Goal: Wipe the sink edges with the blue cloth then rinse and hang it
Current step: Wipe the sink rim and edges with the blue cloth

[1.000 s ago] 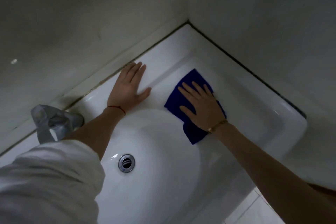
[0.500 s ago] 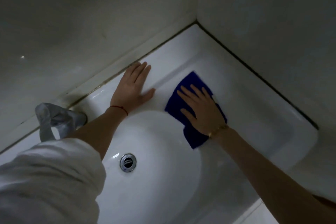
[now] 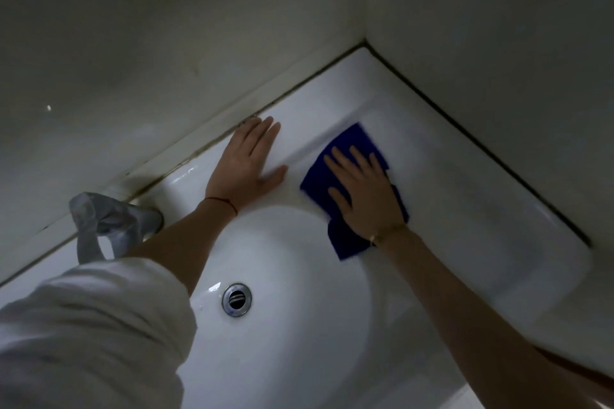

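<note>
The blue cloth (image 3: 349, 146) lies flat on the white sink's (image 3: 465, 209) far-right deck, just beyond the basin rim. My right hand (image 3: 363, 188) presses on it with straight, spread fingers; part of the cloth shows beyond my fingertips and below my wrist. My left hand (image 3: 247, 161) rests flat on the sink's back edge, left of the cloth, fingers straight and together, thumb out toward the cloth.
A chrome faucet (image 3: 109, 222) stands at the back left, partly behind my left forearm. The drain (image 3: 236, 299) sits in the basin bottom. Walls meet in a corner (image 3: 365, 41) right behind the sink. My white sleeve (image 3: 86, 335) fills the lower left.
The right hand and cloth stay at about the same spot on the deck, shifting only slightly. The left hand has not moved. The camera has drifted a little.
</note>
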`<state>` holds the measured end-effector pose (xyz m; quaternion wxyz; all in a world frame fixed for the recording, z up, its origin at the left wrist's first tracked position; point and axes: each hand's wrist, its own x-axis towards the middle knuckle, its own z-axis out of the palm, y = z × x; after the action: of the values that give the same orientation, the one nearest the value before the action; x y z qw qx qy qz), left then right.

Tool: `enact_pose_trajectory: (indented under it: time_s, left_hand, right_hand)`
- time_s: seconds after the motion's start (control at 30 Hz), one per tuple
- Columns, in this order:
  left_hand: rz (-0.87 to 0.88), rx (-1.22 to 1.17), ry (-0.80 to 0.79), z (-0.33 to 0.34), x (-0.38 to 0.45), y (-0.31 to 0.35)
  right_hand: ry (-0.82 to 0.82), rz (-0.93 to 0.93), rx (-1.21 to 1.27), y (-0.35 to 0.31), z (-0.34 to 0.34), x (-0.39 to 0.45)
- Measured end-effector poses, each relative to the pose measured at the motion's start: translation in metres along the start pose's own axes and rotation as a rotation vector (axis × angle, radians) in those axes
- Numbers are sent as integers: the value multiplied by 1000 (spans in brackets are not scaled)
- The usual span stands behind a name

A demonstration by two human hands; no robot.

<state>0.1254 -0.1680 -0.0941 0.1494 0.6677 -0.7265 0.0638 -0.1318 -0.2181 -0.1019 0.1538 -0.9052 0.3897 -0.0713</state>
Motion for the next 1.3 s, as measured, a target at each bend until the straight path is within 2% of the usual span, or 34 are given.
enact_pose_trajectory:
  time_s: [0.07,0.13,0.23,0.37,0.53,0.63,0.7,0.83,0.97,1.1,1.2,1.3]
  left_hand:
    - [2,0,0,-1,0,0]
    - [3,-7,3,-1,0,0]
    - [-2,-20,-4,-1,0,0]
    - [-11,-14,-4,-2,1,1]
    - [-14,-7,-35,-4,1,3]
    - [-23,-19,-44,-4,0,2]
    - [-23,-25,-37,-3,0,1]
    - [-5,-31,-17,-2,0,1]
    - [-22,-27,-29,-3,0,1]
    - [-20,-12,-41,-3,1,1]
    - [-13,-10,-40,-2,0,0]
    - [-3,-12,-23,-1,0,-2]
  right_hand:
    - [-24,-71,32,2,-1,-34]
    - [-17,-64,24,13,-6,-61]
    - [35,61,-15,42,-19,-69]
    - [79,227,5,44,-20,-20]
    - [2,69,-6,2,1,14]
    - [-60,-58,40,-7,2,-27]
    - [-81,-69,41,-1,-3,-61]
    - [4,127,-15,32,-17,-76]
    - [35,270,-5,35,-19,-14]
    - [-12,154,-36,6,-5,20]
    - [-19,48,6,-5,0,-13]
    - [-16,58,7,-4,-1,-67]
